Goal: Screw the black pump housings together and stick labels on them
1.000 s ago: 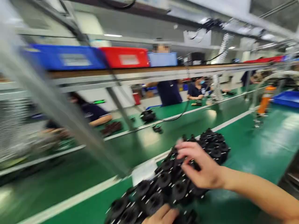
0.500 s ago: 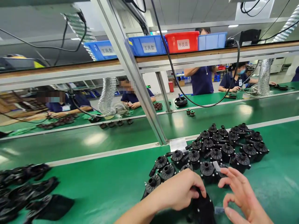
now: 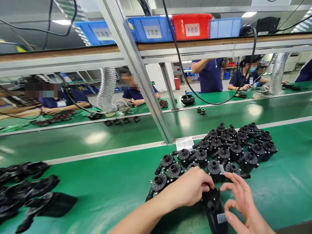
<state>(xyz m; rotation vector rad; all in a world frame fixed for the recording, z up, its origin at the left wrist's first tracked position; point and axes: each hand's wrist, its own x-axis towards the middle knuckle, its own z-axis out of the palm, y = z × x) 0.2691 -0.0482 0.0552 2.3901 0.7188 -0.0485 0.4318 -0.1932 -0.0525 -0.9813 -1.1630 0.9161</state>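
Observation:
My left hand [image 3: 195,188] is closed around the upper end of a black pump [image 3: 212,208], which is tilted on its side over the green bench. Just right of it is my right hand [image 3: 240,198], its upper fingers spread and curved. A small pale label [image 3: 222,169] sits at the tip of an upper finger. At the thumb tip a second label [image 3: 221,218] overlaps the side of the pump; whether it touches the surface I cannot tell. Behind both hands, several similar black pumps [image 3: 215,143] stand close together with their round ribbed tops up.
More black parts [image 3: 52,204] lie at the left of the green bench [image 3: 104,191]. A metal post [image 3: 143,78] rises ahead, under a shelf with blue bins [image 3: 152,29] and a red bin [image 3: 191,27]. A cable [image 3: 180,65] hangs down. Several co-workers sit or stand across the line.
The view has tilted down slightly. The pump in my left hand has turned, showing a round port on its side. My right hand has come closer, and the lower label now overlaps the pump.

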